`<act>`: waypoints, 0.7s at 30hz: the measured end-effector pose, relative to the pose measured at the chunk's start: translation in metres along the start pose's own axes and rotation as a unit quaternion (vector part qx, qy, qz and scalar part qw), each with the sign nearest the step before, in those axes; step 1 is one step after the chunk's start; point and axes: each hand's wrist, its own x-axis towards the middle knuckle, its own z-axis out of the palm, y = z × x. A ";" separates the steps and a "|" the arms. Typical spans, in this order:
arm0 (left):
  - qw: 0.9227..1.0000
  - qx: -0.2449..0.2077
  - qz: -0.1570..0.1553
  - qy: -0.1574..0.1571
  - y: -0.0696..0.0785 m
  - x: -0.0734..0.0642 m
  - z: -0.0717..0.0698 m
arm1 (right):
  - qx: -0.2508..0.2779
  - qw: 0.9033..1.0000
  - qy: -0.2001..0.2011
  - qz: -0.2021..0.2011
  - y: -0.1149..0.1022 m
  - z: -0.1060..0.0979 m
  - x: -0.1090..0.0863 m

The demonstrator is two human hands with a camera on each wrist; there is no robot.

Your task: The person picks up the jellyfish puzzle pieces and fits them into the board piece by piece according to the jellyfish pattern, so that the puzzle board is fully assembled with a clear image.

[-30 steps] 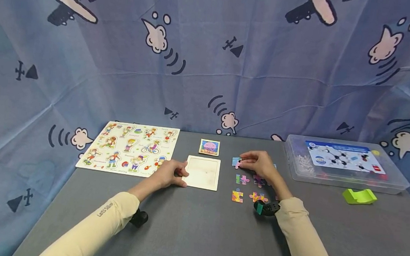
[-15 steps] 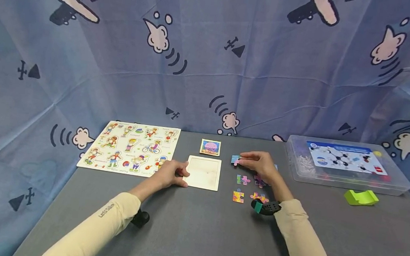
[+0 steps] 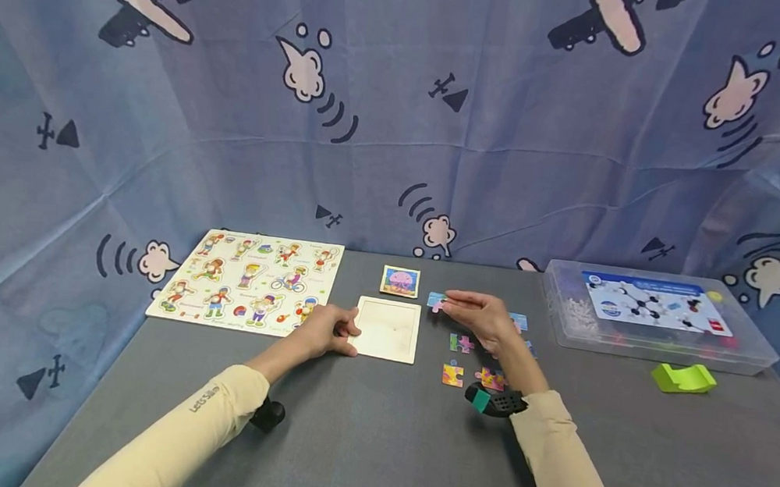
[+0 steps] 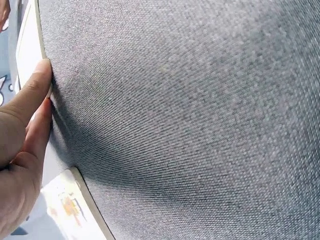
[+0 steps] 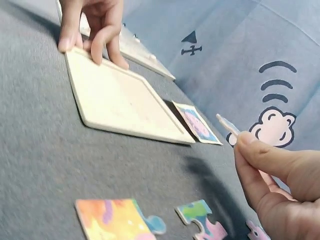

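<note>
On the tabletop (image 3: 342,450), in the head view, my left hand (image 3: 320,332) grips the tray (image 3: 385,329) by its left edge, likely steadying it; my right hand (image 3: 484,320) pinches a puzzle piece (image 3: 435,300) near the tray's far right corner; in the left wrist's, fingertips (image 4: 45,66) meet that edge; in the right wrist's, the piece is aloft, pinched at one end, perhaps leaving the rest free.
</note>
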 end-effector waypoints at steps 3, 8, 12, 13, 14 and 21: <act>1.000 -0.007 0.005 -0.002 0.001 -0.001 -0.001 | 0.012 1.000 0.005 0.017 0.001 0.004 0.000; 1.000 -0.010 0.006 -0.002 0.004 -0.003 -0.003 | 0.024 1.000 0.009 0.018 0.004 0.011 0.001; 1.000 -0.007 0.005 -0.003 0.004 -0.002 -0.003 | 0.034 0.999 0.015 0.015 0.006 0.018 0.003; 1.000 -0.007 0.003 -0.003 0.004 -0.002 -0.003 | 0.034 0.999 0.017 0.015 0.006 0.020 0.004; 1.000 -0.005 0.002 -0.003 0.004 -0.002 -0.003 | 0.034 0.999 0.019 0.016 0.006 0.022 0.004; 1.000 -0.003 0.003 -0.001 0.002 -0.002 -0.002 | 0.036 0.999 0.019 0.020 0.009 0.032 0.009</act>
